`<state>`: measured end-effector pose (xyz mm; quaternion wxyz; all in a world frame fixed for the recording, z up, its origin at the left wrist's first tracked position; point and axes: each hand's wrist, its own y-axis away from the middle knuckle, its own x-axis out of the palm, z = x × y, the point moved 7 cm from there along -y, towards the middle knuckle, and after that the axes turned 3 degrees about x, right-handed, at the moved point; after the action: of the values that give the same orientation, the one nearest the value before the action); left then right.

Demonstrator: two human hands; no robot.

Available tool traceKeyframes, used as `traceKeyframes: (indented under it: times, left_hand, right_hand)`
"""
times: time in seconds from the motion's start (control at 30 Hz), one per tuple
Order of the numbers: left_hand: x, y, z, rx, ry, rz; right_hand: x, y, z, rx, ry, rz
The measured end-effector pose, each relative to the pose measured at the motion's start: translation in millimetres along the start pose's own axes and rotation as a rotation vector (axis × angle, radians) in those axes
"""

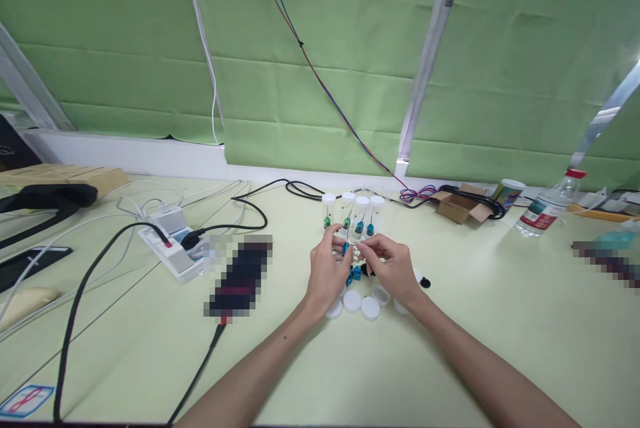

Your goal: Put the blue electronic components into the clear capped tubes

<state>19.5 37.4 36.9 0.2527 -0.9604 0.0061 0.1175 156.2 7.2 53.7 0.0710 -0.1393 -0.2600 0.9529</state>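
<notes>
Head view: two bare hands working close together over a pale green counter [480, 355].
Left hand [325, 275]: grip is closed down on a small blue piece [345, 249], so that's where the main thing is, between thumb and fingers.
Right hand [393, 268]: thumb and fingertips bunched close together just beside that blue piece. Way too tiny for me to tell if this grip has hold of anything.
Teal pieces [356, 273]: little cluster between the hands, partly hidden.
White caps [352, 301]: several of them on the near side of the hands, one partly covered by the right wrist.
Clear containers [328, 199]: four in a row just past the hands, white ends up, green bits [327, 222] showing at the left pair, blue at the right pair.
Left side stuff: pixelated dark slab [240, 278] with a cable, then a white power strip [183, 265].
Right side stuff: open cardboard box [455, 208], plus a clear bottle [543, 208] with a red cap.
</notes>
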Motion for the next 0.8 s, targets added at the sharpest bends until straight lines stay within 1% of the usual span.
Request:
traceKeyframes:
  times: [0.23,0.43,0.6,0.8]
  left_hand:
    - [0.1,-0.2,-0.2,0.003,-0.017,0.008]
    - [0.8,0.3,-0.9,0.000,-0.008,0.021]
    - [-0.1,0.0,-1.5,0.004,-0.021,0.018]
    - [0.0,-1.1,-1.5,0.011,-0.019,0.026]
  right_hand:
    - [0.5,0.4,0.6,-0.016,0.052,0.006]
    - [3.2,1.2,-4.8,0.005,0.000,0.048]
    - [7.7,1.2,-6.4,0.021,-0.053,0.112]
    - [12.9,2.1,-3.9,0.000,-0.092,0.199]
